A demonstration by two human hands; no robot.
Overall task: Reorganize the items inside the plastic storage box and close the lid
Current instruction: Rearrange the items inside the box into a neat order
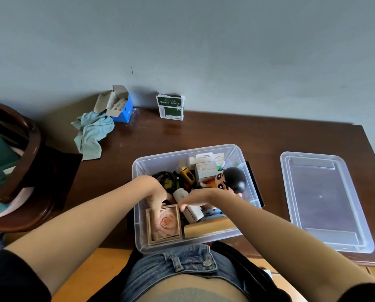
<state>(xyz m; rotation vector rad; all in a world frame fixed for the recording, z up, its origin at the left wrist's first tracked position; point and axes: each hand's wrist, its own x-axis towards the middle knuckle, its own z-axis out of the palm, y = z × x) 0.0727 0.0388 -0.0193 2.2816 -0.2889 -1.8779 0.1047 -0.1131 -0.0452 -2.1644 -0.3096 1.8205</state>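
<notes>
I see the clear storage box (246, 188) at the desk's near edge, its lid (326, 201) lying flat to the right. My left hand (157, 198) grips the top of the rose cube (164, 223); my right hand (195, 199) pinches the white mini fan (192, 211). A doll (232, 179), cables (168, 179) and cartons (205, 167) crowd behind them.

**A dark wooden desk against the wall**

The brown desk (204, 131) carries a clear plastic storage box (250, 182) near its front edge, with the clear lid (326, 201) lying flat to its right, apart from it. At the back stand an opened blue carton (122, 110) and a green-and-white pack (170, 107), possibly tissues. A pale blue cloth (90, 134) lies crumpled against the carton.
</notes>
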